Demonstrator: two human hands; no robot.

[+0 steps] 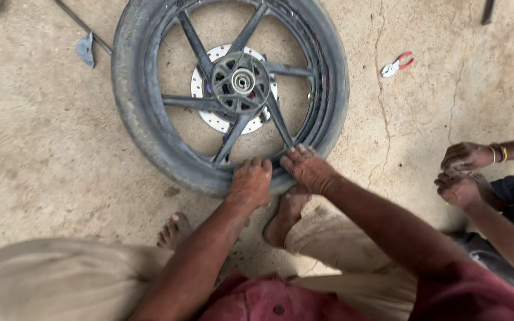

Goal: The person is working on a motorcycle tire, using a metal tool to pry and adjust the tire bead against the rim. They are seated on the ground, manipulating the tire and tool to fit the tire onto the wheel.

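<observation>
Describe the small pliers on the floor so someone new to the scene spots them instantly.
Start at the motorcycle wheel lying flat on the cracked concrete floor, where the left hand and right hand press the tyre. Look right, past a long crack. The pliers lie alone there: small, silver jaws, red-and-white handles, the only brightly coloured tool.

We count one wheel [230,89] lying on the floor [43,148], with one tyre [144,128], five spokes, one hub [242,80] and one brake disc [209,119]. Our two hands, left [250,183] and right [307,169], are at its near edge, and two bare feet show below. On the right are another person's two hands [465,172]. One pair of red-handled pliers [397,65] lies far right, and one metal bar [84,32] lies far left.
</observation>
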